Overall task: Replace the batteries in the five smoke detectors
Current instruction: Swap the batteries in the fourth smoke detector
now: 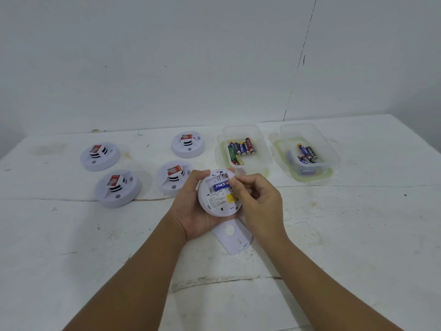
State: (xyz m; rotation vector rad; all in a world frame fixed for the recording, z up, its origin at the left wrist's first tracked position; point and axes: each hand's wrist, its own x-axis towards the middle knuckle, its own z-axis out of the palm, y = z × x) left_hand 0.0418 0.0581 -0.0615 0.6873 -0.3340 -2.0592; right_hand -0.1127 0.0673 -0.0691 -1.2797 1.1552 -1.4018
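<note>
Smoke detector (218, 194), turned back-side up, sits tilted in the left hand (191, 211), whose fingers curl round its rim above the bench (71, 247). A blue battery (222, 186) lies in its open compartment, and the right hand (257, 199) has its fingers bent at that battery's right end, pinching or pressing it. Just below the hands a white cover plate (232, 238) lies flat on the bench. Four other detectors (118, 188) rest face-up to the left. Behind, to the right, two clear plastic tubs hold loose batteries: the left tub (241, 149) and the right tub (307, 154).
</note>
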